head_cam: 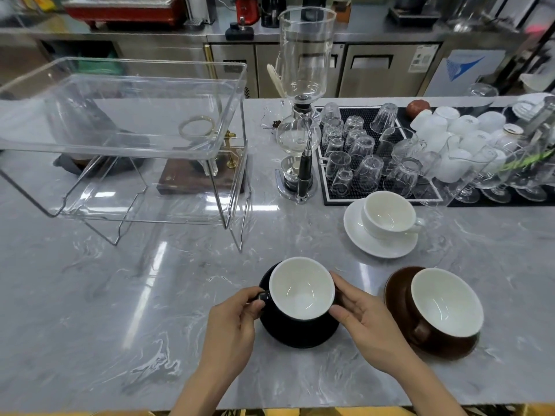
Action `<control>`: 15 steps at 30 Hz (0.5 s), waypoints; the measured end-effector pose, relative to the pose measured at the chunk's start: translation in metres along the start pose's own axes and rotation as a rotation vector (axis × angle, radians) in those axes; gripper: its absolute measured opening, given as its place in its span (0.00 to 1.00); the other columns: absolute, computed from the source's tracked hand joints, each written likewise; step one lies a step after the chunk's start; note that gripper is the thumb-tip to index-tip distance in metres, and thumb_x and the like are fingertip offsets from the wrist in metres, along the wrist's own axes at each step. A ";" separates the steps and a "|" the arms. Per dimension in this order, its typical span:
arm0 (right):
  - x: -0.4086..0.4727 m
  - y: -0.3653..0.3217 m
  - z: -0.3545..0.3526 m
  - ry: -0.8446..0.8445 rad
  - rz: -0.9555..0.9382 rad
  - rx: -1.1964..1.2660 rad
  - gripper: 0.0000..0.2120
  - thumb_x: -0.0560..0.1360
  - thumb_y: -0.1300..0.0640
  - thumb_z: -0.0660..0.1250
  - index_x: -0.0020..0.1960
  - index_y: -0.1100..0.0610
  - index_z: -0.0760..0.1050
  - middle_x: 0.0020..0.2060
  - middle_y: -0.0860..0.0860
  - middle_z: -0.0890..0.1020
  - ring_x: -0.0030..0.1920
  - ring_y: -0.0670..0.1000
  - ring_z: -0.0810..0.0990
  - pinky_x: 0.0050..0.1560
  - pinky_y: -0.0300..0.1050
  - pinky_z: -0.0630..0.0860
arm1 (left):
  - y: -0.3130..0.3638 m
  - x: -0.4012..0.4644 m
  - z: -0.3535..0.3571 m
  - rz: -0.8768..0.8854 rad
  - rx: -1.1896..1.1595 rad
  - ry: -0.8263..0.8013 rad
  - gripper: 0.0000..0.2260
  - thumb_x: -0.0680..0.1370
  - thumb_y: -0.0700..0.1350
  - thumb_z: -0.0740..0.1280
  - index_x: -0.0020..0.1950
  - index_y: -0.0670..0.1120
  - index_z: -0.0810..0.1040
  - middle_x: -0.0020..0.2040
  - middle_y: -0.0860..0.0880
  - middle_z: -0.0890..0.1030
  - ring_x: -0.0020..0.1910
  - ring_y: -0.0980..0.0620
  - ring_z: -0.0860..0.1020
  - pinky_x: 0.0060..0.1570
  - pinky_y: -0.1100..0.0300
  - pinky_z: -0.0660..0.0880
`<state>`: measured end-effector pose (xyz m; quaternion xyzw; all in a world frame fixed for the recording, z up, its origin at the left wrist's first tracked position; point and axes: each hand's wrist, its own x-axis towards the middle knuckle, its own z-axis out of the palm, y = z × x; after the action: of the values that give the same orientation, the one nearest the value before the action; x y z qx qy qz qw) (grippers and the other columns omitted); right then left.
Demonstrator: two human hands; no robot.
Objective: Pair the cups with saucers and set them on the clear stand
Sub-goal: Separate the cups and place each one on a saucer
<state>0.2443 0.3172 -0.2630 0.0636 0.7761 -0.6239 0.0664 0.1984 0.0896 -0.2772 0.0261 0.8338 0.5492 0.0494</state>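
A black cup (301,288) with a white inside sits on a black saucer (297,334) near the counter's front edge. My left hand (237,319) pinches the cup's handle on its left side. My right hand (360,319) rests against the cup's right wall. To the right, a brown cup (446,301) stands on a brown saucer (396,289). Further back, a white cup (387,214) stands on a white saucer (357,235). The clear stand (126,139) with two tiers stands at the back left, with nothing on either tier.
A glass siphon coffee maker (301,115) stands behind the middle of the grey marble counter (120,295). A black mat (327,193) with several upturned glasses and white cups lies at the back right. A wooden base with brass parts (198,178) sits behind the stand.
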 end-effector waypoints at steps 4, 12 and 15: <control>0.000 0.004 -0.001 0.011 0.012 -0.015 0.29 0.78 0.71 0.62 0.74 0.50 0.66 0.68 0.35 0.74 0.71 0.37 0.68 0.74 0.41 0.63 | 0.000 0.001 -0.001 0.042 0.068 -0.015 0.17 0.79 0.32 0.66 0.49 0.55 0.84 0.43 0.60 0.86 0.44 0.59 0.85 0.49 0.65 0.81; 0.000 0.009 0.000 0.010 0.017 -0.018 0.29 0.78 0.71 0.63 0.74 0.52 0.66 0.69 0.38 0.74 0.71 0.38 0.68 0.71 0.35 0.64 | -0.001 0.000 -0.004 0.063 0.145 -0.032 0.15 0.78 0.34 0.69 0.48 0.55 0.84 0.38 0.57 0.85 0.41 0.55 0.82 0.42 0.63 0.75; 0.001 0.011 -0.003 0.012 0.019 -0.014 0.29 0.77 0.71 0.64 0.74 0.52 0.66 0.70 0.39 0.73 0.71 0.39 0.68 0.71 0.33 0.65 | -0.005 0.000 -0.003 0.074 0.194 -0.054 0.21 0.78 0.36 0.70 0.52 0.65 0.77 0.39 0.53 0.85 0.45 0.56 0.80 0.45 0.64 0.74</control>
<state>0.2456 0.3219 -0.2727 0.0744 0.7800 -0.6176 0.0682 0.1982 0.0849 -0.2802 0.0762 0.8799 0.4665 0.0490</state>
